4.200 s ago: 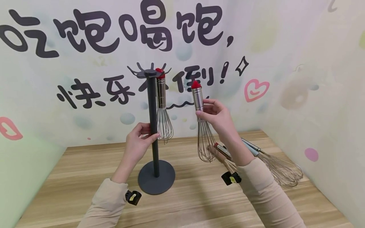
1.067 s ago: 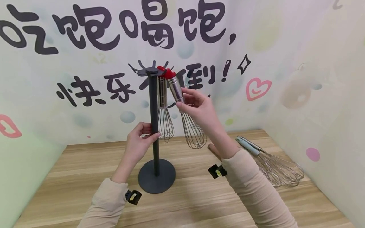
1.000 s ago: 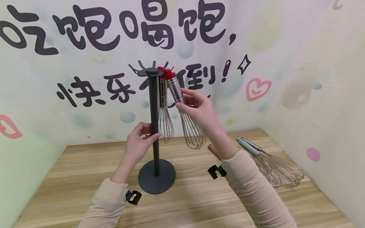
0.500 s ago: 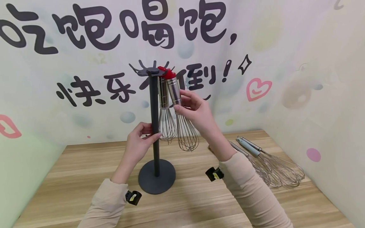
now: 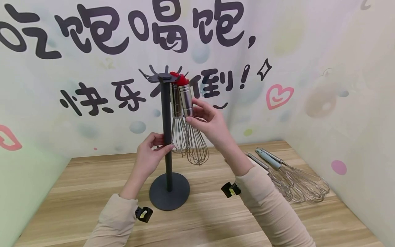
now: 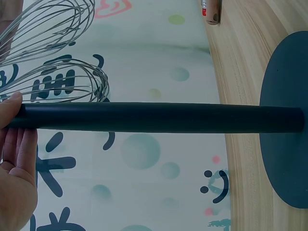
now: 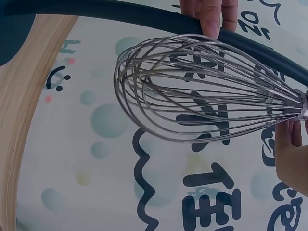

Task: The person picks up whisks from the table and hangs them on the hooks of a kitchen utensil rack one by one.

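In the head view my left hand [image 5: 149, 151] grips the dark grey post of a stand [image 5: 166, 120] about halfway up, thumb in front. My right hand [image 5: 211, 123] pinches a balloon whisk [image 5: 186, 97] low on its steel handle. The whisk's red end cap [image 5: 183, 81] is up at the stand's hook ring [image 5: 164, 77], and its wires hang down, slightly tilted. Whether the cap's loop is over a hook, I cannot tell. Just behind it another red-capped whisk [image 5: 176, 103] hangs from the ring. The wire loops of the held whisk [image 7: 192, 91] fill the right wrist view.
Several whisks [image 5: 296, 181] lie at the table's right, one with a light blue handle [image 5: 268, 158]. The stand's round base [image 5: 169, 199] rests on the wooden table [image 5: 102, 185]. A wooden handle end [image 6: 212, 13] shows in the left wrist view. A printed backdrop [image 5: 123, 137] stands behind.
My right hand has carried the whisk left to the stand's hooks, beside the hanging whisk. Over the last second it has swung from a steeper tilt nearer upright. The left hand stays on the post.
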Motion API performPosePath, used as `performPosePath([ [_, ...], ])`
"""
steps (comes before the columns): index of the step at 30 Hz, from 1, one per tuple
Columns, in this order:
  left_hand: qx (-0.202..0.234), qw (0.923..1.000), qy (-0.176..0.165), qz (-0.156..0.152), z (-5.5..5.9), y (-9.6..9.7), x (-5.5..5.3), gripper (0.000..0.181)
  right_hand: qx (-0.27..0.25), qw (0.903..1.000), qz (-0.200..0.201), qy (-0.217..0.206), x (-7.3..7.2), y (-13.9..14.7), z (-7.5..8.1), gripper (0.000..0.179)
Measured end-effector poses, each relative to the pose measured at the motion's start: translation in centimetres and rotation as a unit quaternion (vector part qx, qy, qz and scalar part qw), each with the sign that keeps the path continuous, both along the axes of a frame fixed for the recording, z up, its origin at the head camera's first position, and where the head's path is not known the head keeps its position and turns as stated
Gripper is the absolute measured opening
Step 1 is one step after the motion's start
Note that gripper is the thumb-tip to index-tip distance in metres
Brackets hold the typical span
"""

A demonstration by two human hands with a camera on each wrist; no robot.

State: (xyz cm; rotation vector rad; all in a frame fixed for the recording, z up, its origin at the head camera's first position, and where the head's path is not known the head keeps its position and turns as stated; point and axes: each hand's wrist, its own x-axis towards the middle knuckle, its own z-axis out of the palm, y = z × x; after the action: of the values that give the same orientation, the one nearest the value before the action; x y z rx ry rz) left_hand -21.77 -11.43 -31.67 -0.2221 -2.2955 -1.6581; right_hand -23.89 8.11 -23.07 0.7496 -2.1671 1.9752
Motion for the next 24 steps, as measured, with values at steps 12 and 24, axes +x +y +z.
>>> performPosePath([
  [12, -0.002, 1.0000, -0.005, -0.002, -0.01, 0.06, 0.02, 0.033, 0.004, 1.0000, -0.006, 0.002, -0.01, -0.36, -0.30, 0.055],
  [24, -0.002, 1.0000, 0.001, -0.001, -0.05, -0.03, -0.12, 0.032, -0.003, 1.0000, -0.003, 0.004, 0.37, -0.66, -0.70, 0.053],
])
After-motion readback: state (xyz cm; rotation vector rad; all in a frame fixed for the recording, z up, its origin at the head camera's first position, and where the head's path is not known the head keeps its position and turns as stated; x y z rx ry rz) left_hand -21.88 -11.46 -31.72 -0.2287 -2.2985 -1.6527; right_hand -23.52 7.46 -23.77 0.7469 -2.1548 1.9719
